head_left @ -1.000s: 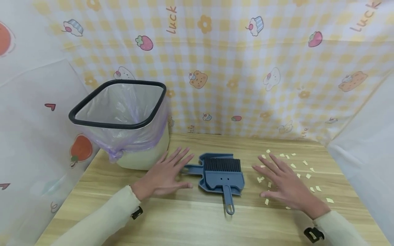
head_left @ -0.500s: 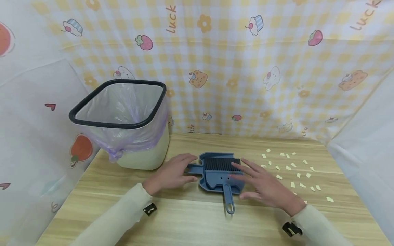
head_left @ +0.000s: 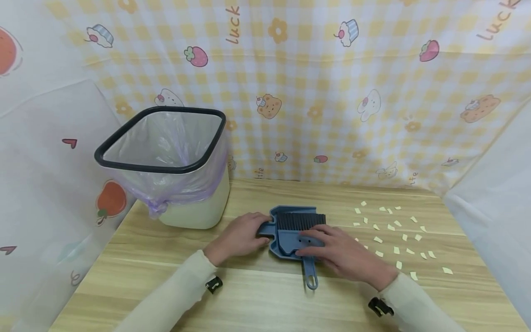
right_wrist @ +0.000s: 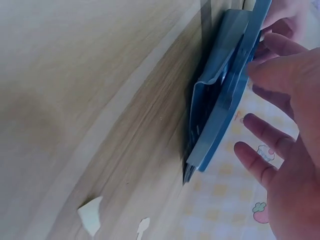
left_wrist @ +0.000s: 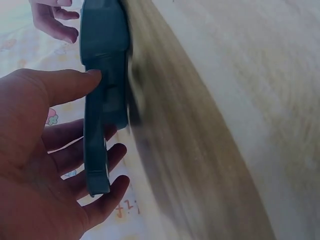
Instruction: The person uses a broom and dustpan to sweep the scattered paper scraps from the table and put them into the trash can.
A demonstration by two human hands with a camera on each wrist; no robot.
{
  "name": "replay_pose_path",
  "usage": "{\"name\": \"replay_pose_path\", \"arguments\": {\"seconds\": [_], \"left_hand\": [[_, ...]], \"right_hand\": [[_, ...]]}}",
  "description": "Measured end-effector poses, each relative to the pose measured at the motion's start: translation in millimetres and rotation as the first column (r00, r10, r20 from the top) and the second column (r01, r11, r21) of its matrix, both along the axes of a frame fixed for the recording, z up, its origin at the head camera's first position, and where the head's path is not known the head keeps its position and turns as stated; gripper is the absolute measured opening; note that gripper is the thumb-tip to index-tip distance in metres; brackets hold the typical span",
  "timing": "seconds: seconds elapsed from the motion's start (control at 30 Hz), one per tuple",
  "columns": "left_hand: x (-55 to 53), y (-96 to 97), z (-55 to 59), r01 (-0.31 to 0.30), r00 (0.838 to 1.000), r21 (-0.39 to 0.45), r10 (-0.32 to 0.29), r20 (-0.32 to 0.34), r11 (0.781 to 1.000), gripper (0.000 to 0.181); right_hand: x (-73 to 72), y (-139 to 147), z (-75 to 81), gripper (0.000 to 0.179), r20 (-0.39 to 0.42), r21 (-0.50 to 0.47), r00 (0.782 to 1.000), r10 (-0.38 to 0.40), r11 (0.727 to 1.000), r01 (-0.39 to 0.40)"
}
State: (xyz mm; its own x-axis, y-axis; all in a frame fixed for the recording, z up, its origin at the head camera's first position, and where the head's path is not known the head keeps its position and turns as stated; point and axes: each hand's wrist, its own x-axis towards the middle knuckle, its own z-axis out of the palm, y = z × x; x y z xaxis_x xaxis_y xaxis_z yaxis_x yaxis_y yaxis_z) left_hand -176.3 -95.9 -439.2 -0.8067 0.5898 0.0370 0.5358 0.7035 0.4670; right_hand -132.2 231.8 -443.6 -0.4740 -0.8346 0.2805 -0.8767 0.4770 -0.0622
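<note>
A blue-grey dustpan (head_left: pixel 274 250) lies on the table with a matching hand brush (head_left: pixel 288 239) on top, its dark bristles towards the back. My left hand (head_left: pixel 241 235) is astride the dustpan's handle (head_left: pixel 267 229), thumb on the near side and fingers on the far side. In the left wrist view the thumb overlaps the handle and the loosely bent fingers are spread behind it. Over the brush's right part is my right hand (head_left: pixel 346 253), fingers spread above its body; whether they touch is unclear. The brush handle (head_left: pixel 309 273) points to the near edge.
A cream bin (head_left: pixel 195 214) with a black rim and a clear, purple-tinged bag stands at the back left. Several small pale yellow paper scraps (head_left: pixel 397 250) are scattered on the right of the table. A patterned cloth (head_left: pixel 311 92) hangs behind.
My left hand has moved right, from beside the bin to the dustpan's handle. My right hand has moved left from above the paper scraps to the brush. Dustpan and brush look unmoved.
</note>
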Motion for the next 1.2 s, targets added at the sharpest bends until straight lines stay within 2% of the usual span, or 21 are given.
{"name": "replay_pose_path", "arguments": {"seconds": [0.33,0.67,1.0,1.2], "left_hand": [[-4.2,1.0,-9.1,0.005,1.0,-0.01,-0.006,-0.02,1.0,0.053],[-9.2,2.4,-12.3,0.031,0.998,0.026,-0.029,-0.049,0.999,0.044],[-11.8,3.0,-13.5,0.045,0.998,0.018,-0.044,-0.041,0.999,0.043],[-11.7,1.8,-12.7,0.058,0.996,-0.01,-0.058,-0.072,0.998,0.044]], "right_hand": [[-5.4,-11.4,-1.1,0.055,0.037,0.082,0.999,-0.016,0.997,0.013],[-9.3,-16.9,-0.9,0.051,0.063,0.139,0.998,-0.024,0.99,0.015],[-12.0,-21.8,-2.8,0.048,-0.001,0.186,1.0,-0.026,0.982,0.025],[-12.3,-23.1,-3.7,0.045,-0.051,0.229,0.998,-0.027,0.973,0.038]]}}
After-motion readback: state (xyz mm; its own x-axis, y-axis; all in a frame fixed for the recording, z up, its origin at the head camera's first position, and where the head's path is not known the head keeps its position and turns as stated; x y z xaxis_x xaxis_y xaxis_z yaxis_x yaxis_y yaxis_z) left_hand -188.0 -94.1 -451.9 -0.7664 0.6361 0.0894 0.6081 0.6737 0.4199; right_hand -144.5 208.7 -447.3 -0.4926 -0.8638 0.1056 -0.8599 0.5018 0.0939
